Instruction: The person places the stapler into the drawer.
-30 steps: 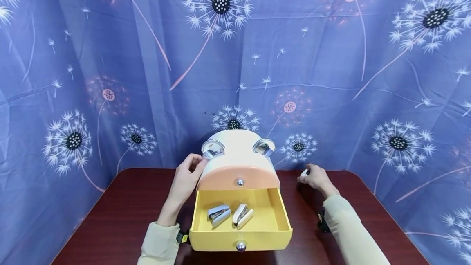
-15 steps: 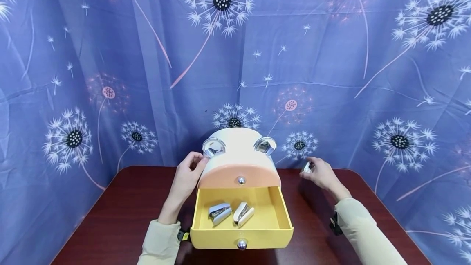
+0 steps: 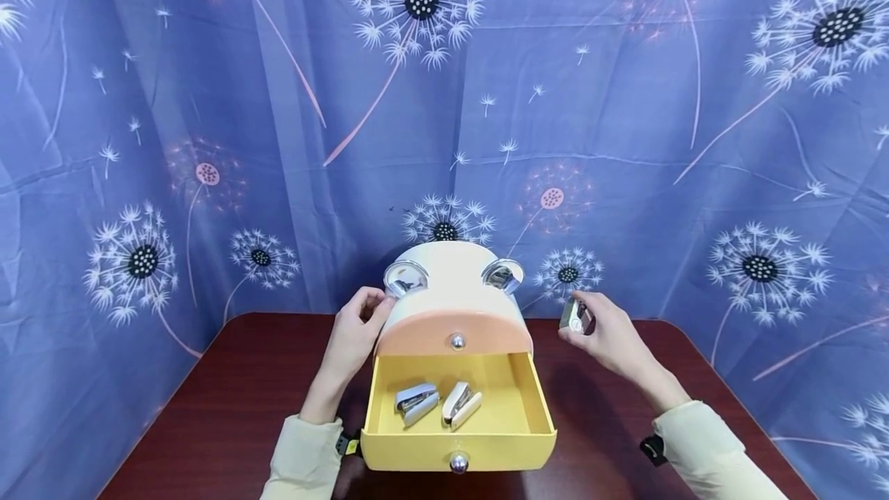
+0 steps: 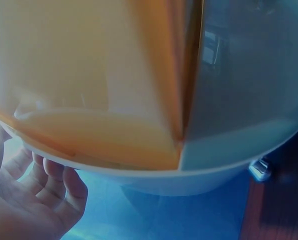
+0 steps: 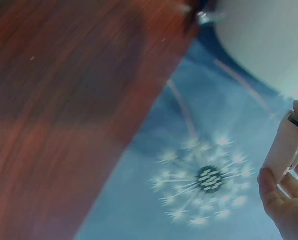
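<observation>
My left hand (image 3: 356, 334) holds the left side of a white animal-shaped desktop drawer cabinet (image 3: 451, 272) close to its silver eye; in the left wrist view the bent fingers (image 4: 54, 187) lie by the cabinet's rim, their contact partly hidden. To the right of the cabinet, my right hand (image 3: 614, 338) pinches a small white stapler (image 3: 575, 316) between thumb and fingers, above the table. Its pale body also shows in the right wrist view. The yellow lower drawer (image 3: 458, 450) stands pulled out. Inside it lie a blue mini stapler (image 3: 417, 404) and a white mini stapler (image 3: 461, 406).
The peach upper drawer (image 3: 454, 326) with its silver knob is closed. Dark red wood forms the table (image 3: 236, 400). A blue dandelion-print curtain (image 3: 333, 207) hangs right behind the table and along both sides.
My right hand has lifted the small white stapler off the back of the table and drawn it slightly upward and turned it. My left hand and the cabinet stay in place.
</observation>
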Available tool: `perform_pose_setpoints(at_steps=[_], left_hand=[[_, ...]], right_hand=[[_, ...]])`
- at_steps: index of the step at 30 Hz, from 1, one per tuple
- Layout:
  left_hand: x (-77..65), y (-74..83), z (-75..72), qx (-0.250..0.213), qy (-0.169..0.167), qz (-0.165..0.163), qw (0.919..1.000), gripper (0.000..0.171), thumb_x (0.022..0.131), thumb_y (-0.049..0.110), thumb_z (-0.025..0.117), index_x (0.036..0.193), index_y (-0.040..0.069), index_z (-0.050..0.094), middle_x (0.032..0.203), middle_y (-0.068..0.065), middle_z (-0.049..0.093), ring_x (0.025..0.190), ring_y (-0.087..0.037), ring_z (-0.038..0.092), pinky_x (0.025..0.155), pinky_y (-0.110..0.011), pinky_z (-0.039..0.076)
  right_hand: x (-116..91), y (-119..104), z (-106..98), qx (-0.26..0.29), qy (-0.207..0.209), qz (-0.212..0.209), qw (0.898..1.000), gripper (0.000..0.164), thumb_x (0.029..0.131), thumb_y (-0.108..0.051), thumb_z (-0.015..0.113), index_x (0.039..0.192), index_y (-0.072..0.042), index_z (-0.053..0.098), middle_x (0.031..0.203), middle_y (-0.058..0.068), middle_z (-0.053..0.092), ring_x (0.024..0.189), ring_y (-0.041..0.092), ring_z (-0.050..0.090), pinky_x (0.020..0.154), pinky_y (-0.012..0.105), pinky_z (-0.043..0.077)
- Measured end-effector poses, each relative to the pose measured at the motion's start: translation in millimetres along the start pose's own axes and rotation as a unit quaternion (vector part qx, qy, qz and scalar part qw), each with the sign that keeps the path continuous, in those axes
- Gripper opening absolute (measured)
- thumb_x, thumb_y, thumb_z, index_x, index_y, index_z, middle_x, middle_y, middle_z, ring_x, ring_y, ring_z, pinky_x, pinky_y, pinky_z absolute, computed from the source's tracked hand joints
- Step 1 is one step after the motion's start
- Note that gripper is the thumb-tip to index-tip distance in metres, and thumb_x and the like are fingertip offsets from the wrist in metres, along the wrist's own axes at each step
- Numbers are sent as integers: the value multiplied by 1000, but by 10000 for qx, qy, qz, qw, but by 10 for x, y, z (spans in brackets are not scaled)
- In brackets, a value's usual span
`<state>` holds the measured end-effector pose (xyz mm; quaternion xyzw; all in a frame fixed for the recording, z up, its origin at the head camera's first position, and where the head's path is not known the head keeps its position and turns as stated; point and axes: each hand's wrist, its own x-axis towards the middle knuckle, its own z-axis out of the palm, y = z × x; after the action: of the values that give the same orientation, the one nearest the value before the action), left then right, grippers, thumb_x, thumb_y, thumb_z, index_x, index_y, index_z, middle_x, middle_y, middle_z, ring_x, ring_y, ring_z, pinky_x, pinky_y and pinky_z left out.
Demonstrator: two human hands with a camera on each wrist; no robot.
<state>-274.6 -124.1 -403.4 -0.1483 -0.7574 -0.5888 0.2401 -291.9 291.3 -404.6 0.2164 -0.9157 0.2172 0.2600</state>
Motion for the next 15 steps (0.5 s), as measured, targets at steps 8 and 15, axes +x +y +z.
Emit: perform_pose_setpoints(at_steps=[8,15], left_hand=[[-7,82,2,94,6,-186,9998,10,94,16,67,98,7,65,77,-5,57,70,-18,51,63,-24,40],[-78,418,-31,163,-90,-121,9998,9,95,6,64,98,-2,63,77,-9,57,70,-18,51,63,-24,41]], right_hand=[[-129,-392,-101,169,471,-867,9950,70,70,-18,88,129,1,56,121,15,59,107,30,57,86,46,47],[-218,-694,-236,266,466,-1446,9880,71,72,-29,86,131,-4,56,126,8,57,113,24,55,98,21,37]])
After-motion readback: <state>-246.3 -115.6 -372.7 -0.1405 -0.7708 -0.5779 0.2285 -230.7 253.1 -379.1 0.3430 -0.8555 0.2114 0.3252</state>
